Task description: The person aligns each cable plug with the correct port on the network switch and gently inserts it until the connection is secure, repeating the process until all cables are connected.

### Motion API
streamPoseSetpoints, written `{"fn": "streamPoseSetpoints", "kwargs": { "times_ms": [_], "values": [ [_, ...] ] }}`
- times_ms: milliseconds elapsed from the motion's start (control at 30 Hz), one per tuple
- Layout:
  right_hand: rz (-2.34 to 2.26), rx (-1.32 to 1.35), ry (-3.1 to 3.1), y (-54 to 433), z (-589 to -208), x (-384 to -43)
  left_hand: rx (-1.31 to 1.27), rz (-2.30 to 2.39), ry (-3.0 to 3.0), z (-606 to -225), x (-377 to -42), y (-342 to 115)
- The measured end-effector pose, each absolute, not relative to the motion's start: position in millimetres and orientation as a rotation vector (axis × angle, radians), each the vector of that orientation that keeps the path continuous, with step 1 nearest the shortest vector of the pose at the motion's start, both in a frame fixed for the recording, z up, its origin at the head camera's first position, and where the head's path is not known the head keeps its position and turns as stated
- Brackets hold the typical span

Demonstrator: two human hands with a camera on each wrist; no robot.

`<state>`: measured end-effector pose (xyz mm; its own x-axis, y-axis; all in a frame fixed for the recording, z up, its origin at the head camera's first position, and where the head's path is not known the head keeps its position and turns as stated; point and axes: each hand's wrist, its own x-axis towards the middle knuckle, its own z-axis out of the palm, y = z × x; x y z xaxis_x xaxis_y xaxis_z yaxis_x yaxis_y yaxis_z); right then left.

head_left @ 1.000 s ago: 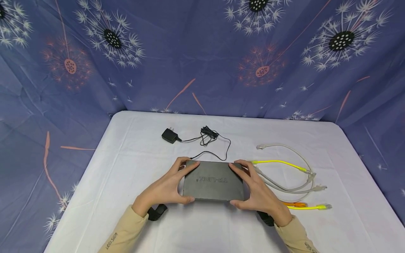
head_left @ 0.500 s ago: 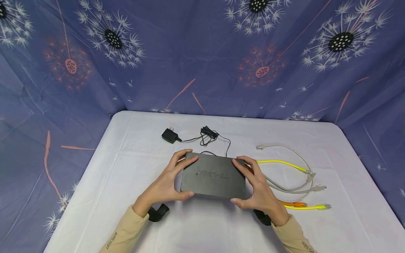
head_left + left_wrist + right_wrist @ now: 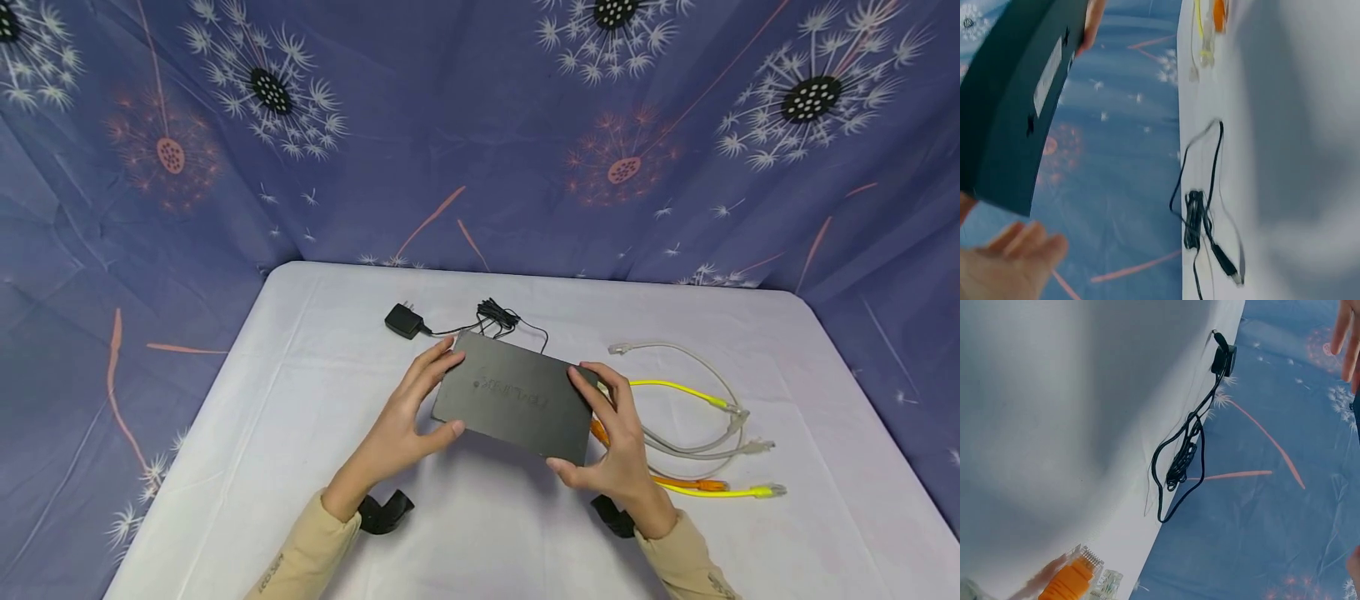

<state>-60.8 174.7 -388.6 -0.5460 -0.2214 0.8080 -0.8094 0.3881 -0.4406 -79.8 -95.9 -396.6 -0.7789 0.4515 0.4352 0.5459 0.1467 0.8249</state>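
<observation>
A dark grey TP-LINK network switch is raised off the table and tilted, its left end higher and farther back than its right. My left hand holds its left end, fingertips at the far corner and thumb by the near edge. My right hand grips the right end, fingers over the far edge and thumb at the near corner. In the left wrist view the underside of the switch shows a white label; some left fingers lie just off its end. The right wrist view shows only slivers of the switch and hands.
Behind the switch lie a black power adapter and its bundled cord; the cord's plug lies loose. To the right are grey cables, yellow cables and an orange cable. A patterned curtain hangs behind the white table.
Both hands have lifted the network switch and moved it away from me, turning and tilting it so its left end rises. The cord's plug is now apart from it. The cables stay put.
</observation>
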Motion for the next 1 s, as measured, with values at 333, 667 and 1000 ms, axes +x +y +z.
{"fn": "streamPoseSetpoints", "kwargs": {
  "times_ms": [333, 667, 1000],
  "values": [
    [1.092, 0.798, -1.906, 167.9, -381.8, -60.8, -0.681, -1.887, -2.316, -396.4, -67.7, -76.9],
    [1.066, 0.720, -1.842, 159.6, -382.2, -63.3, -0.474, -2.093, -2.127, -396.1, -64.2, -51.5],
    [1.050, 0.668, -1.824, 148.3, -377.9, -61.8, -0.303, -2.305, -2.055, -393.7, -64.1, -36.8]
  ]
}}
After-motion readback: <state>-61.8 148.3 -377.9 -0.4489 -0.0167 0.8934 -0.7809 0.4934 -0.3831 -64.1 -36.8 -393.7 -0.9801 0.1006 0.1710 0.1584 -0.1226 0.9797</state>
